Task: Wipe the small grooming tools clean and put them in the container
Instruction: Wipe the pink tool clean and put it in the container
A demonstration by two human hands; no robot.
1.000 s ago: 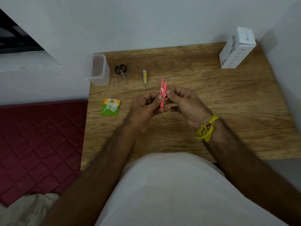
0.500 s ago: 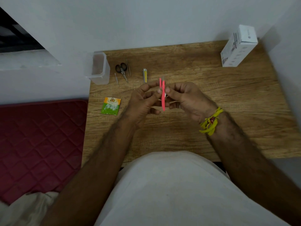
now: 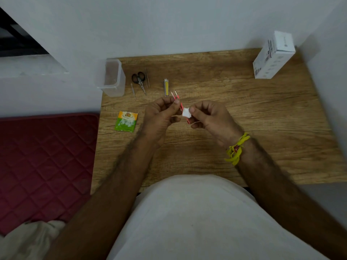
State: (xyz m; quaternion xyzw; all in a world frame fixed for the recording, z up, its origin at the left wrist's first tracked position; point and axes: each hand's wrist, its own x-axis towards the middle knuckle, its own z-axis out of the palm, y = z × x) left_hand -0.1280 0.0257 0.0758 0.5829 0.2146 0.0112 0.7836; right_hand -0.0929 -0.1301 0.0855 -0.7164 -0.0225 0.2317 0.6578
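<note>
My left hand (image 3: 161, 115) pinches pink tweezers (image 3: 180, 105) near their upper end, with the metal tips pointing away from me. My right hand (image 3: 210, 117) pinches a small white wipe (image 3: 186, 112) pressed against the tweezers' middle. Both hands hover above the wooden table (image 3: 244, 113). On the table beyond them lie a yellow nail clipper (image 3: 166, 87), black-handled scissors (image 3: 139, 80) and two thin metal tools (image 3: 133, 90) (image 3: 147, 77). A clear plastic container (image 3: 112, 77) stands at the table's far left corner.
An orange and green wipe sachet (image 3: 126, 121) lies left of my hands. A white box (image 3: 273, 55) stands at the far right corner. A red quilted mattress (image 3: 43, 160) lies left of the table. Grey walls bound the table at the back and right.
The tweezers have tilted so the tips lean left. My right hand has slid down their length, and the white wipe now shows between its fingers.
</note>
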